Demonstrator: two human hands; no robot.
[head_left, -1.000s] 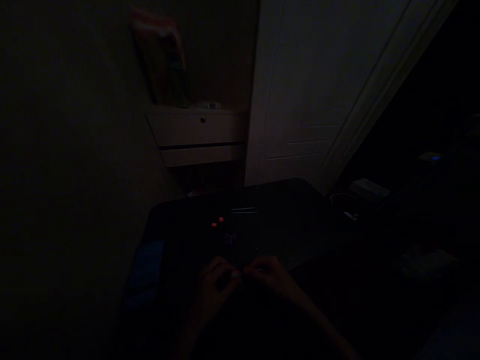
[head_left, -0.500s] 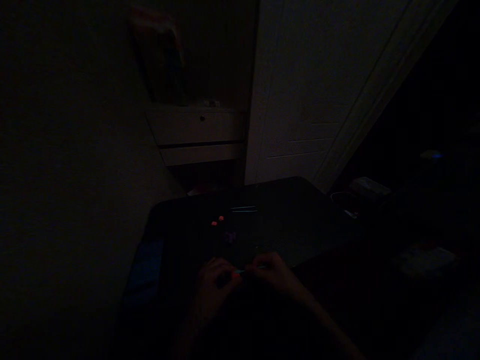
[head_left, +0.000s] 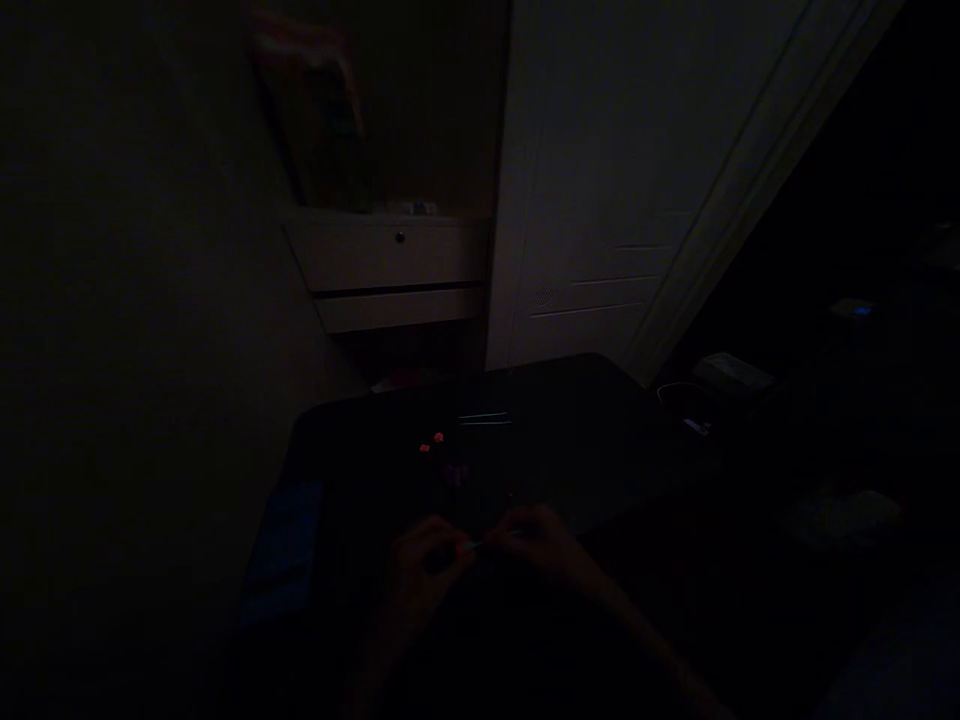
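Observation:
The scene is very dark. My left hand, fingers closed in a pinch, holds a small red piece close above the near part of the dark table. A thin pale-green stick reaches from this piece toward my right hand, whose fingers are pinched on its other end. Whether the stick goes into the red piece cannot be made out. Beyond my hands lie a dim purple cluster, two small orange-red pieces and a pair of thin pale lines like sticks or tweezers.
A dark blue flat rectangle is at the table's left edge. Behind the table stand a drawer unit and a pale door-like panel. Off to the right, a pale box shows dimly near a thin cable.
My hands remain together, with the red piece and stick shifted slightly left. The whole view has moved a little and grown darker. The pieces on the table lie as before.

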